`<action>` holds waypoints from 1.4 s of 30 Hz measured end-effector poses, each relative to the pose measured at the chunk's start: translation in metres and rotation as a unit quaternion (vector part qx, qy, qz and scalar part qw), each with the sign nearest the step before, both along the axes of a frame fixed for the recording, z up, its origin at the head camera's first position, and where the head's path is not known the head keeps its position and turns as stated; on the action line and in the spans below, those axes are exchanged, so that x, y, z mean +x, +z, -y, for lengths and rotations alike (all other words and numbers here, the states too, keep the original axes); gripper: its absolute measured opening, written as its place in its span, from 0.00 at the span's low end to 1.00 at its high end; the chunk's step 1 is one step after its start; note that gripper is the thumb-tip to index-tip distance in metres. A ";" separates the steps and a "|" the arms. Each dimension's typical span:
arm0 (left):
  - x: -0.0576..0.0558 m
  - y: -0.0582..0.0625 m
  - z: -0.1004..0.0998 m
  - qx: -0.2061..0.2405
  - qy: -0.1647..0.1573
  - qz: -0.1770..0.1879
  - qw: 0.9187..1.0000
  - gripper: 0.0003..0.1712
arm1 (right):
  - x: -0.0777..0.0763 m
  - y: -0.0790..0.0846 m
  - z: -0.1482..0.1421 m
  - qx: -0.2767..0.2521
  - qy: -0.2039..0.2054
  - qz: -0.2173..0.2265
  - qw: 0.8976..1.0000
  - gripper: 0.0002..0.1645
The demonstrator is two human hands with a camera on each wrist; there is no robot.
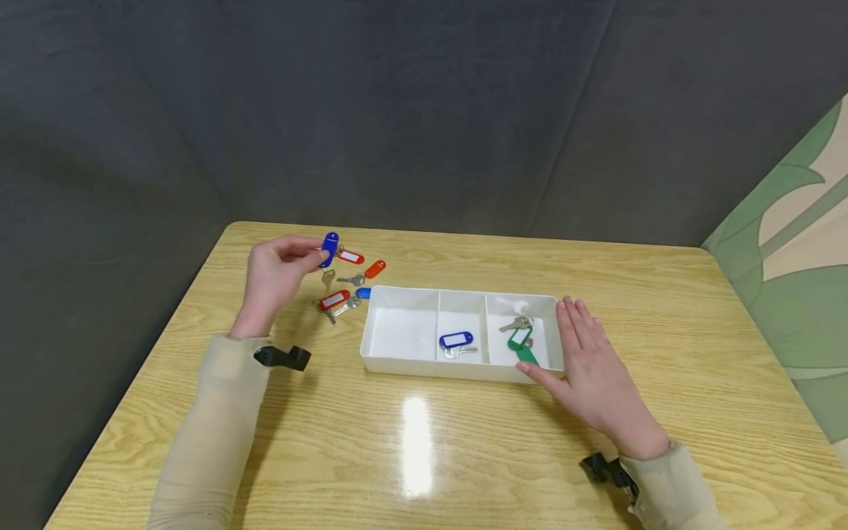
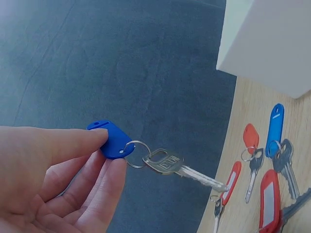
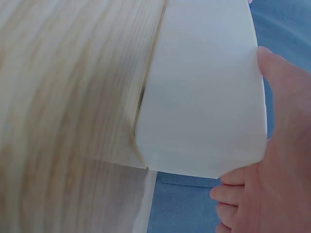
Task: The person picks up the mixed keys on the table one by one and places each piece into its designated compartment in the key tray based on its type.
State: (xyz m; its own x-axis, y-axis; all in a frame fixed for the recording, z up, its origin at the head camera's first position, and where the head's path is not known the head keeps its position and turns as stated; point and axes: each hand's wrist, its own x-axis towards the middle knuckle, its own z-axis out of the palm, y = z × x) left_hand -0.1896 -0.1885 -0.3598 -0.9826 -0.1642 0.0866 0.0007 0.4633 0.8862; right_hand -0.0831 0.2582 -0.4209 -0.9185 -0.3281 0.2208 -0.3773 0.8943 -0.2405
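Note:
My left hand (image 1: 274, 276) pinches a blue key tag (image 2: 114, 140) between thumb and fingers, above the table's back left. From the tag's ring hangs a silver key (image 2: 167, 162). A white three-compartment tray (image 1: 404, 366) lies in the middle. In its middle compartment sits another blue-tagged key (image 1: 456, 339), and its right compartment holds green-tagged keys (image 1: 520, 338). My right hand (image 1: 599, 383) rests against the tray's right end with straight fingers, its thumb over the front rim.
Left of the tray lie several tagged keys, among them a red tag (image 1: 334, 299), a second red tag (image 1: 375, 269), a third red tag (image 1: 351, 257) and a blue tag (image 2: 275, 124). A dark cloth partition (image 1: 397, 110) stands behind the wooden table (image 1: 503, 456).

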 end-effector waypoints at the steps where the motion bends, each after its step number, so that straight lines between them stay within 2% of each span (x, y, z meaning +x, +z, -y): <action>1: 0.000 0.001 -0.001 0.000 -0.001 0.001 1.000 0.15 | 0.000 0.000 0.000 -0.001 0.000 0.000 1.000 0.65; 33: 0.010 0.018 -0.021 0.006 -0.040 -0.044 0.998 0.13 | 0.000 0.002 0.001 0.002 -0.002 0.000 1.000 0.64; 42: 0.013 0.019 -0.025 0.021 -0.055 -0.056 0.997 0.12 | 0.000 0.002 0.001 0.004 -0.002 0.005 1.000 0.64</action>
